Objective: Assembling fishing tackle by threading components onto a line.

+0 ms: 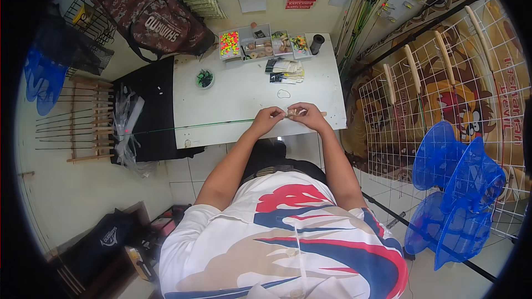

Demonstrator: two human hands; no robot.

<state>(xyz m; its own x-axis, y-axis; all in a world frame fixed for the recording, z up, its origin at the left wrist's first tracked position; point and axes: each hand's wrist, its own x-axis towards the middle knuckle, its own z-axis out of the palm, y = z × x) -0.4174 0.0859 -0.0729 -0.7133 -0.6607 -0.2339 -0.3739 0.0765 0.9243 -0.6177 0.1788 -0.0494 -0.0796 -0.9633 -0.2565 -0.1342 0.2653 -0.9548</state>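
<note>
A thin green fishing rod (213, 125) lies across the front of the white table (233, 99), its tip reaching past the left edge. Its pale handle end (325, 114) sticks out beyond my right hand (306, 116). My left hand (268, 119) is closed around the rod, thumb and fingers pinched together. Close beside it, the right hand's fingertips pinch a small pale piece (290, 113) at the rod, too small to make out. A loop of thin cord (283, 94) lies just beyond my hands.
Farther back are flat packets (285, 70), a grey parts tray (257, 50), a box of bright beads (229, 44), a black cylinder (317, 44) and a small bowl (204, 79). Blue nets (449, 188) and rods hang on a white grid at right. Clear plastic wrap (126, 127) lies left.
</note>
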